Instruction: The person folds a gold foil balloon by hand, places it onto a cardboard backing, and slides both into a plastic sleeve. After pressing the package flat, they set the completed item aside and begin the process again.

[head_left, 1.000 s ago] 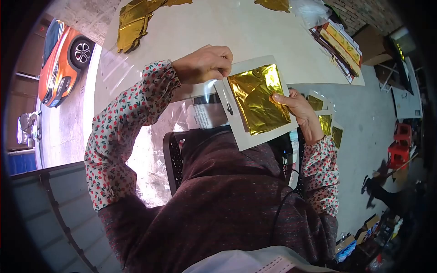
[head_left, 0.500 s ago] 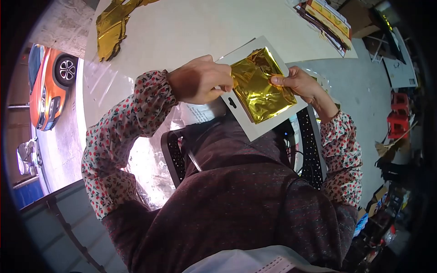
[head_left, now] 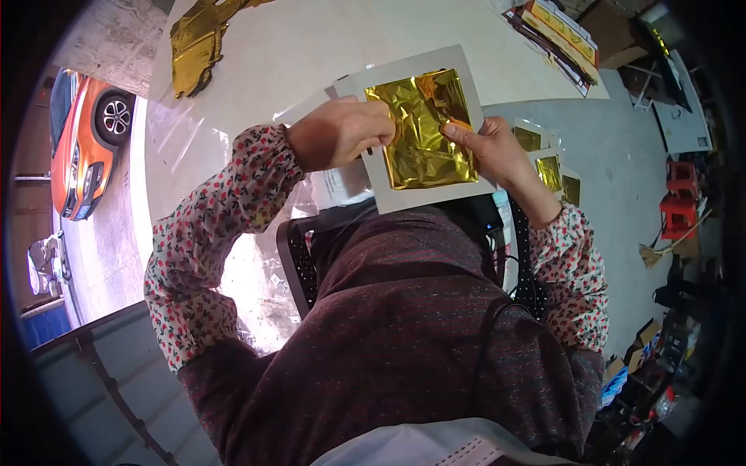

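A folded gold foil sheet (head_left: 427, 159) lies flat on a pale card (head_left: 395, 200), crinkled and shiny, with the card's border showing around it. At the left edge of the foil, my left hand (head_left: 342, 133) is closed, its fingertips pinching where foil and card meet; exactly what lies between them is partly hidden. My right hand (head_left: 497, 151) grips the card from the right side, thumb pressed on top of the foil and the other fingers out of sight underneath. Both hands hold the card above my lap, by the table's near edge.
More gold foil (head_left: 196, 54) lies on the pale table (head_left: 311, 39) at the far left. A stack of printed cards (head_left: 556, 39) is at the far right. Several clear-wrapped gold packets (head_left: 549, 172) sit beyond my right forearm. Red stools (head_left: 681, 198) stand on the floor at right.
The card with the foil has turned to sit straighter and shifted a little left and away from me. Both hands moved with it, still gripping. The wrapped gold packets at right show more.
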Motion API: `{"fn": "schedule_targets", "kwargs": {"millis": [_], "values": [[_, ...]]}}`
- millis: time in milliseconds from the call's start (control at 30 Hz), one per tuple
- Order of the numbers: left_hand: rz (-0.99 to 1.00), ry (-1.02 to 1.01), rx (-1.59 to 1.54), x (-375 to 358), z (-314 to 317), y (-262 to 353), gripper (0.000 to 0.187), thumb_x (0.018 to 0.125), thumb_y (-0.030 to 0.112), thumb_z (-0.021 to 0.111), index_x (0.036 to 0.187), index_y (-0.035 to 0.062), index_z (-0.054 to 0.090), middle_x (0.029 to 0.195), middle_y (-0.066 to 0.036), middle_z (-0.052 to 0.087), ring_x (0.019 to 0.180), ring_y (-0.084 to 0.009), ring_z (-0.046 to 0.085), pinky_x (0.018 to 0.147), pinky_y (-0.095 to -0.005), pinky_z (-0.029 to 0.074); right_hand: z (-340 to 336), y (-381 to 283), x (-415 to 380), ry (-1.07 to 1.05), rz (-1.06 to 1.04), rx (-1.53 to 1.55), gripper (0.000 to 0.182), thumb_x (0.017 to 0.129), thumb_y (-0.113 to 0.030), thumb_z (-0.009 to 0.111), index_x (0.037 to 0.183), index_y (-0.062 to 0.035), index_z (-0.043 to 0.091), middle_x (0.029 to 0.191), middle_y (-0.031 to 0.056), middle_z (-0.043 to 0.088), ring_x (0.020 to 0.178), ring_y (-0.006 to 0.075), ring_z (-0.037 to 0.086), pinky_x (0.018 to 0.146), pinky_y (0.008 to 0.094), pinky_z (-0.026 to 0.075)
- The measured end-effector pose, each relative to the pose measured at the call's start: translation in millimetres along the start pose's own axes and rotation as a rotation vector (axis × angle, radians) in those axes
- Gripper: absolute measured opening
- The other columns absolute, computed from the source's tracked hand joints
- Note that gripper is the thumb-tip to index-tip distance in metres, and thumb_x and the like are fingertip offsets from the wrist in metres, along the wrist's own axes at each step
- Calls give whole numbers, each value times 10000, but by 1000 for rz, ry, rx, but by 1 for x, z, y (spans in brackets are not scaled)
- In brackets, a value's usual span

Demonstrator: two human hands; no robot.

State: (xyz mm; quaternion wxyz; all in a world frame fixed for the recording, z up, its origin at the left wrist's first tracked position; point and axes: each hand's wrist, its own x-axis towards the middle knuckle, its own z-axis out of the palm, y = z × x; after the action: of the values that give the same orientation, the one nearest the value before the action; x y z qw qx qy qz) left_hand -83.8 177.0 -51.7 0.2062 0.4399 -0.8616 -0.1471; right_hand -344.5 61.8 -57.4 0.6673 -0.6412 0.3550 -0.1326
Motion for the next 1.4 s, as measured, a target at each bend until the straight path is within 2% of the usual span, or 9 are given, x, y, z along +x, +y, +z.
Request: {"fn": "schedule_targets", "kwargs": {"millis": [100, 400, 633, 667, 767, 800, 1000, 1200, 1400], "values": [[-52, 87, 86, 3, -4, 0, 80, 882, 106, 644, 930, 53, 607, 1000, -87, 578, 902, -286, 590, 791, -387, 467, 4, 13, 9, -1, 0, 174, 311, 941, -164, 706, 1132, 76, 652, 1009, 97, 709, 873, 140, 673, 759, 318, 578], [-16, 281, 201, -8, -12, 9, 167, 808, 5, 595, 970, 39, 612, 1106, -124, 570, 979, -302, 599, 837, -391, 498, 17, 14, 6, 92, -142, 261, 262, 941, -149, 703, 1112, 49, 684, 980, 66, 708, 850, 112, 650, 744, 293, 548], [-134, 331, 90, 15, -16, -3, 239, 886, 29, 623, 1121, 52, 581, 1300, -176, 518, 1176, -356, 551, 940, -382, 496, 25, -10, 5, 169, -123, 413, 213, 942, -146, 697, 1064, 28, 693, 982, 72, 696, 853, 130, 647, 762, 307, 548], [-247, 285, 9, 15, -10, -11, 450, 901, 160, 672, 1314, 60, 520, 1441, -204, 441, 1341, -380, 444, 1066, -413, 424, 28, -8, 7, 186, -117, 454, 199, 942, -120, 691, 1059, 41, 685, 981, 91, 694, 847, 153, 660, 753, 325, 569], [-373, 334, 289, 7, -12, -19, 776, 884, 361, 704, 1490, 26, 353, 1551, -226, 327, 1456, -380, 295, 1171, -450, 296, 30, 0, 14, 199, -82, 541, 177, 948, -90, 674, 1052, 54, 670, 968, 90, 685, 838, 165, 661, 755, 337, 581], [-504, 186, 268, 2, -21, -19, 1010, 852, 534, 689, 1551, -11, 204, 1615, -225, 204, 1517, -359, 141, 1220, -468, 169, 33, 1, 14, 200, -79, 539, 177, 951, -89, 670, 1056, 54, 668, 964, 86, 684, 831, 160, 658, 757, 334, 578], [-510, 114, 330, -1, -9, -22, 1007, 883, 706, 533, 1534, -8, 252, 1603, -218, 233, 1509, -347, 166, 1224, -446, 165, 45, 3, 13, 203, -65, 533, 156, 956, -97, 667, 1040, 35, 674, 938, 72, 682, 803, 140, 644, 759, 307, 555], [-475, 36, 344, 16, -9, -15, 995, 888, 646, 585, 1562, 26, 196, 1629, -196, 171, 1522, -327, 128, 1227, -464, 155, 47, -2, 13, 236, -9, 502, 181, 956, -106, 670, 1057, 45, 667, 942, 73, 690, 826, 148, 654, 763, 309, 557], [-501, 10, 363, 37, -8, -7, 995, 903, 688, 517, 1569, 34, 175, 1639, -172, 157, 1528, -311, 105, 1233, -462, 134, 44, 3, 24, 236, -21, 492, 241, 953, -132, 683, 1084, 67, 650, 988, 102, 695, 854, 164, 667, 769, 309, 559]]}}
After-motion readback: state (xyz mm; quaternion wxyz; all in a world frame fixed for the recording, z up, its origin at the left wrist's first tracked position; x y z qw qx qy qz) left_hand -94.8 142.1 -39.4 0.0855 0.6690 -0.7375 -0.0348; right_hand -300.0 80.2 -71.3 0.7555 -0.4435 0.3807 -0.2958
